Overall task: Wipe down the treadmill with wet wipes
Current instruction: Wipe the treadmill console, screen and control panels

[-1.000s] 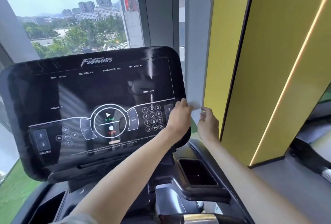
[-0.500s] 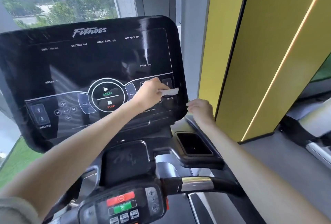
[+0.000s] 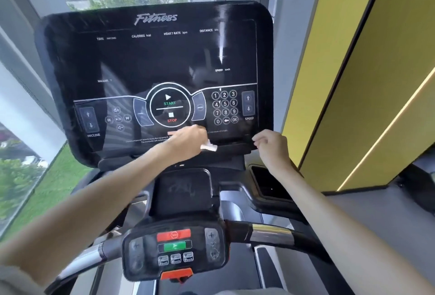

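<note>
The treadmill's black glossy console screen (image 3: pixel 153 63) fills the upper middle of the head view, with START and STOP marks and a number pad. My left hand (image 3: pixel 188 141) presses a small white wet wipe (image 3: pixel 209 147) against the screen's lower edge, just under the STOP mark. My right hand (image 3: pixel 271 146) is at the screen's lower right corner, fingers curled against the edge, holding nothing that I can see. Below sits the handlebar control pod (image 3: pixel 175 247) with red and green buttons.
A chrome and black handlebar (image 3: pixel 273 233) crosses in front of me. A dark cup holder recess (image 3: pixel 270 184) lies under my right wrist. A yellow wall panel (image 3: pixel 353 71) stands close on the right, windows (image 3: pixel 28 82) on the left.
My left hand has carried the wipe from the screen's right edge down and left to the bottom edge. The right hand let go of the wipe. My view has tilted down.
</note>
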Available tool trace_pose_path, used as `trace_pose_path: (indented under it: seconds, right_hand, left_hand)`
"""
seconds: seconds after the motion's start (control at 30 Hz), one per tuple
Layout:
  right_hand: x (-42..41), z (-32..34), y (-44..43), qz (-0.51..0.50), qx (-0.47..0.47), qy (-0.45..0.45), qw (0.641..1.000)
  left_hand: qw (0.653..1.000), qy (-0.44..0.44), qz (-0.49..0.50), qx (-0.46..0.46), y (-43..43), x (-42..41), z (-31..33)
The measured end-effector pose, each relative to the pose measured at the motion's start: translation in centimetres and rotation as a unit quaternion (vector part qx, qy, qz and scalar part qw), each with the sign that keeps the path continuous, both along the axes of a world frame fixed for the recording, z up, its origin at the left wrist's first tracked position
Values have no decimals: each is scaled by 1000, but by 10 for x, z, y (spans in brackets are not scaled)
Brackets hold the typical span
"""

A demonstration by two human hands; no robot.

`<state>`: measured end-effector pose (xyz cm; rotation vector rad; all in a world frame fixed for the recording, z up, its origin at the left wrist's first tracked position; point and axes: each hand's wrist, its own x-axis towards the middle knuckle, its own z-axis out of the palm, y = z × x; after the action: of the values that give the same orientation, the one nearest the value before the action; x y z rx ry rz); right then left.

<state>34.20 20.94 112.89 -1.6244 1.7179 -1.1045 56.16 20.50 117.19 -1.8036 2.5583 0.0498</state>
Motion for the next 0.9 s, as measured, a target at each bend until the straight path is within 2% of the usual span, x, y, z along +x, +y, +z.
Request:
trace_pose_path:
  seconds: [0.07,0.17,0.23,0.3,0.33,0.43,0.5,0.6,0.9]
  right_hand:
    - [-4,-3,0,-17,-16,6,1000]
    - [-12,-10,-1,-31,-12,12,999]
    - [-17,-12,-2,-31,-12,22,999]
    - [-23,-11,-3,-34,-12,32,999]
    - [-26,-11,-3,-33,-14,37,999]
    - [-31,-12,-5,-29,-20,36,999]
    - [-30,-16,-7,-27,-27,38,999]
    - [-27,-21,-8,-16,-31,36,999]
    - [4,-18,0,-21,-57,38,997]
  left_hand:
    - [995,21,-23,-92,5,2,12]
    - [961,107,-116,-229,1,-25,13]
    - [953,64,-193,-225,-7,-53,9]
    - [950,-44,-252,-179,-18,-80,3]
    - [955,-83,-245,-143,-23,-90,0]
    - [969,-123,-204,-63,-32,-105,-4]
    - [973,-123,-193,-36,-34,-103,-3]
    - [982,-75,-172,-2,-33,-87,-2]
    - [999,12,-48,-24,-18,-40,-14]
